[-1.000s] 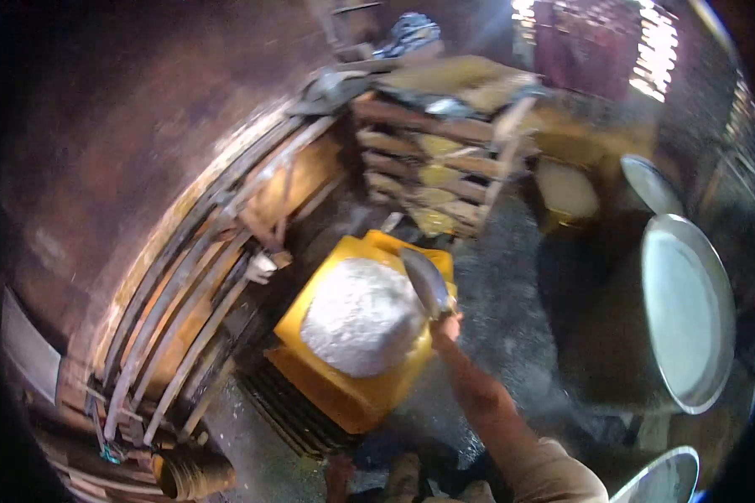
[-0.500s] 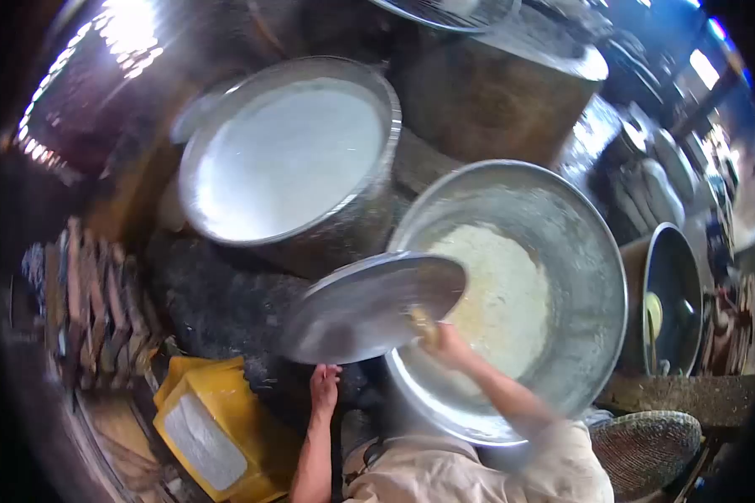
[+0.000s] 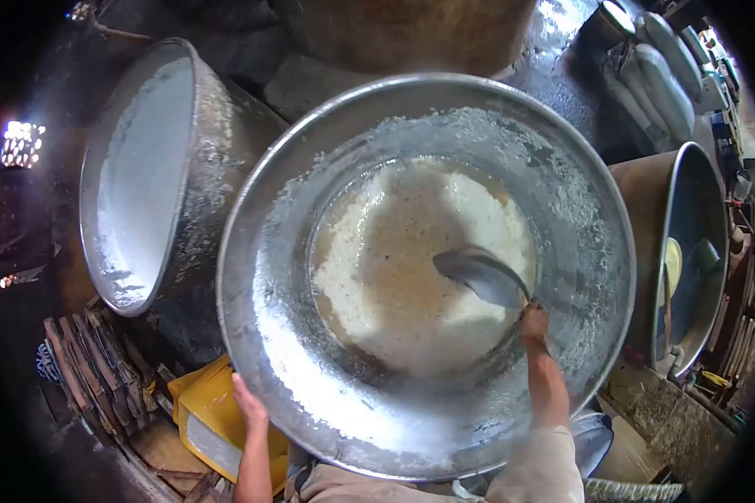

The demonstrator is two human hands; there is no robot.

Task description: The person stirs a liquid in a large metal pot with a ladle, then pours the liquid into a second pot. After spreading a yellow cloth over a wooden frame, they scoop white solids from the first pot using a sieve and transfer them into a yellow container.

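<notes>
A wide metal basin (image 3: 264,184) fills the middle of the view, with whitish lumps and cloudy brownish liquid (image 3: 411,251) at its bottom. My right hand (image 3: 534,323) is closed round the handle of a dark metal scoop (image 3: 482,275), whose bowl hangs over the liquid, tilted; whether it touches the surface is unclear. At the basin's lower left rim is my left hand (image 3: 249,404), its fingers stretched out against the outer edge.
A large vat of white liquid (image 3: 143,180) stands at the left. At the right is another vat (image 3: 703,251) with a yellowish round item inside. Stacked wood (image 3: 101,369) and a yellow container (image 3: 214,419) lie lower left. A big drum (image 3: 403,33) stands behind.
The view has shifted over the basin. The large round metal lid or pan near my hands is no longer seen in that form; a scoop shows over the basin, and my left hand is at the rim.
</notes>
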